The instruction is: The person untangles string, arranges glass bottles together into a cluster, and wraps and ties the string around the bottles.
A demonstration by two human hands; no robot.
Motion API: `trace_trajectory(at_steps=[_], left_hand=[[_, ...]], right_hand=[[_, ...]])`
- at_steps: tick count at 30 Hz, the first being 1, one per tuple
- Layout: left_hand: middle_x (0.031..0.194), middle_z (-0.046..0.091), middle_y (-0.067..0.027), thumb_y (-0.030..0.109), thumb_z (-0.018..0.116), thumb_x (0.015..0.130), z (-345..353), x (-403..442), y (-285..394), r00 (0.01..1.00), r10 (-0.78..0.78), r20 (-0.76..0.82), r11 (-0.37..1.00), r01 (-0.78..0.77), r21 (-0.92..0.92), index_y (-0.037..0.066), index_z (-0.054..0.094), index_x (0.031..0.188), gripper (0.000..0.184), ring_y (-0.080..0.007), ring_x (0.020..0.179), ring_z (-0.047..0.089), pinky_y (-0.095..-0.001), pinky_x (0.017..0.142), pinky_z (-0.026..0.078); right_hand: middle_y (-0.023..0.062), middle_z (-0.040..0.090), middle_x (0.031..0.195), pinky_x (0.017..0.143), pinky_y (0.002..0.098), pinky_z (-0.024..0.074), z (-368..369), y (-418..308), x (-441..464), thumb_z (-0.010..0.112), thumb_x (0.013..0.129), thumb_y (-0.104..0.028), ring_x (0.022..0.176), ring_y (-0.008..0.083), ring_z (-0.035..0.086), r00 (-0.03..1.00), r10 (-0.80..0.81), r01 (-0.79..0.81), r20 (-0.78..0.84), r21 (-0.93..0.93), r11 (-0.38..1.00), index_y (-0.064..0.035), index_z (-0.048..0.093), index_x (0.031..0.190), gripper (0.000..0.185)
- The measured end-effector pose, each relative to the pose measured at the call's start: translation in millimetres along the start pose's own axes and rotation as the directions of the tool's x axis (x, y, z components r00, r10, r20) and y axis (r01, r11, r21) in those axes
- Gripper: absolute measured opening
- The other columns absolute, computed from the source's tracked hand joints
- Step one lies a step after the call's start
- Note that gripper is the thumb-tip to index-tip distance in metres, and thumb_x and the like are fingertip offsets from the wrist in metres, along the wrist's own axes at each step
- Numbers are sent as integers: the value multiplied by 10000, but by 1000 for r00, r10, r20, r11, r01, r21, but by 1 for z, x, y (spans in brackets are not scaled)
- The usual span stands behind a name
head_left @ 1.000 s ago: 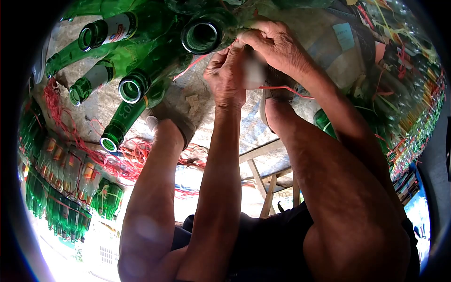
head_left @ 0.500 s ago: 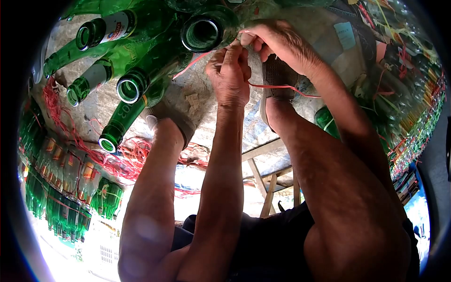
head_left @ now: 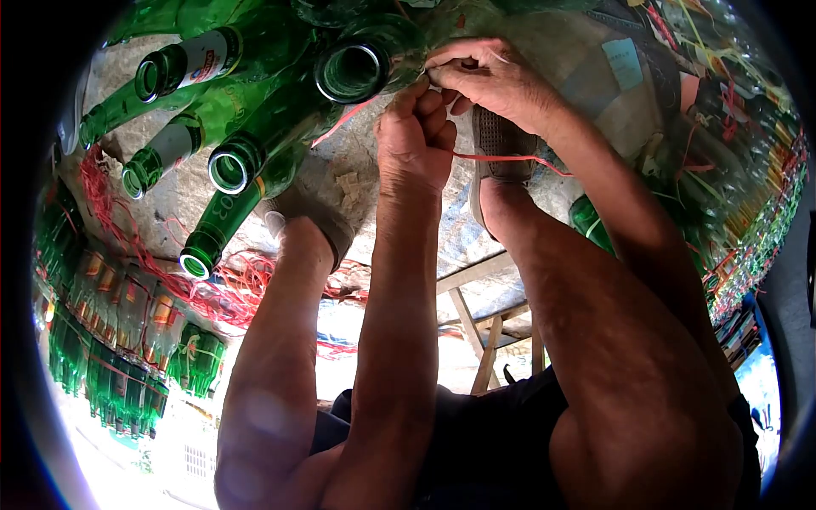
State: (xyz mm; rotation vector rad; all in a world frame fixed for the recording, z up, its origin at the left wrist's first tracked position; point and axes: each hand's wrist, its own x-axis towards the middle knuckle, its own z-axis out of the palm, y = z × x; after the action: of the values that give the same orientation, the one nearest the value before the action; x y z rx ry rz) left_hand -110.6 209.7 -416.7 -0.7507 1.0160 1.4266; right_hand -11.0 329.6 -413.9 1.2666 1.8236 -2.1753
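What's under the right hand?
Under the right hand, part of a shoe shows, heel end visible. The hand covers its front end; anything else there is hidden.

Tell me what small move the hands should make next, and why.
Perhaps pull the red strip snug: left hand and right hand sit close together beside a green glass bottle, and the strip bends, seemingly slack, beyond the left hand.

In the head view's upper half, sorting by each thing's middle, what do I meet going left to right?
Upper white-labelled green bottle, green bottle with the widest-looking mouth, left hand, right hand, pale paper slip, piled bottles.
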Motion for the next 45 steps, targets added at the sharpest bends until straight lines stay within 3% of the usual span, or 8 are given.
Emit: trace_trajectory(at_steps=[11, 14, 17, 20, 23, 41, 44, 45], left_hand=[[604, 440, 84, 119, 722, 941, -2, 0, 1, 998, 12, -55, 1000, -12, -4, 144, 564, 743, 254, -52, 471, 279, -246, 440, 215], [596, 416, 88, 96, 742, 926, -3, 2, 1, 998, 29, -62, 1000, -29, -7, 163, 531, 712, 309, -61, 471, 274, -262, 444, 210], [595, 375, 98, 112, 722, 946, -2, 0, 2, 996, 44, -77, 998, -41, 40, 181, 528, 731, 298, -65, 478, 251, -270, 454, 197], [596, 304, 121, 166, 671, 996, 2, -1, 2, 993, 52, -110, 993, -39, 116, 192, 573, 800, 221, -62, 490, 210, -264, 467, 177], [604, 350, 127, 185, 679, 993, 3, -2, 2, 985, 109, -131, 983, -88, 159, 191, 601, 801, 207, -51, 492, 240, -255, 468, 189], [645, 541, 69, 210, 768, 941, 11, -4, -5, 916, 341, -213, 911, -265, 316, 136, 659, 841, 165, -28, 490, 394, -224, 440, 274], [616, 493, 79, 224, 738, 947, 14, -4, -3, 922, 327, -208, 912, -251, 324, 132, 656, 836, 166, -31, 484, 347, -230, 443, 250], [605, 472, 83, 230, 725, 949, 14, -5, -3, 930, 317, -184, 911, -245, 332, 132, 656, 837, 165, -33, 482, 328, -234, 444, 239]], right_hand=[[87, 765, 815, 628, 309, 614, 5, 2, 6, 713, 954, -230, 759, 177, 763, 988, -90, 55, -123, -268, 962, -81, 782, 1059, 194], [135, 734, 753, 584, 360, 583, 7, 38, 27, 689, 920, -270, 679, 265, 736, 905, -411, 329, -104, -441, 835, -73, 766, 1017, 233], [171, 705, 739, 556, 413, 551, 7, 23, 18, 655, 887, -267, 608, 334, 680, 910, -403, 269, -99, -599, 754, -64, 740, 956, 231], [137, 690, 750, 640, 366, 567, 9, 12, 15, 688, 902, -191, 684, 260, 709, 941, -334, 200, -50, -716, 669, -67, 736, 1032, 186], [150, 685, 729, 625, 396, 562, 14, 22, 12, 688, 894, -203, 673, 318, 692, 871, -486, 305, -72, -697, 650, -76, 723, 998, 168], [247, 678, 807, 656, 481, 560, 25, 27, 11, 675, 861, -149, 740, 445, 678, 817, -555, 391, -158, -555, 734, -8, 652, 982, 187], [171, 679, 740, 634, 421, 557, 15, 21, 10, 661, 916, -149, 673, 329, 704, 842, -531, 371, -95, -613, 698, -52, 669, 1043, 160], [153, 677, 725, 625, 404, 557, 12, 12, 9, 652, 927, -150, 657, 290, 701, 925, -364, 260, -112, -512, 819, -44, 674, 1042, 157]])
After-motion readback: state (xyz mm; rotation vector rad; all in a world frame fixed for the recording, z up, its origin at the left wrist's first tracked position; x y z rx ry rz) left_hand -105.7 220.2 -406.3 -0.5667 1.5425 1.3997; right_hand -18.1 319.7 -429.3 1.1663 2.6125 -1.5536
